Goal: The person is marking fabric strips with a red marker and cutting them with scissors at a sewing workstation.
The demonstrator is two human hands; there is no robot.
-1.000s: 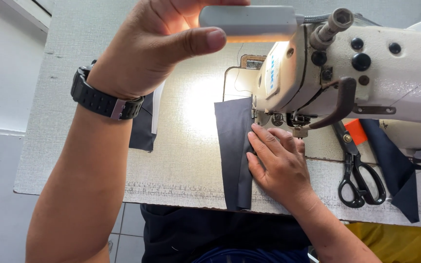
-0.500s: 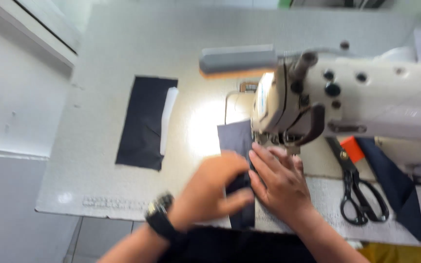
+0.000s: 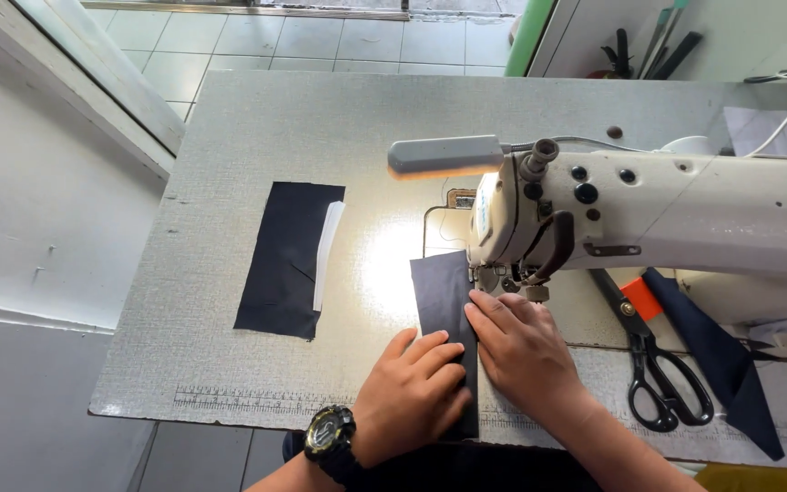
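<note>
The room is bright with even daylight, and the picture is sharp throughout, with no motion blur. The small lamp [image 3: 445,156] on the sewing machine [image 3: 685,214] throws a warm pool just below itself — a glaring, washed-out patch on the grey surface [image 3: 229,364]. Beneath the machine's arm lies soft shadow. Straight edges far from the lamp bow slightly — wide-lens distortion.

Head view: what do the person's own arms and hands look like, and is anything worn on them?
Both forearms are bare, with no sleeves showing. The left hand has a chunky black wristwatch with yellow accents around its dial, strapped at the wrist. The right hand is bare: no glove, watch or ring can be seen. No gloves on either hand.
</note>
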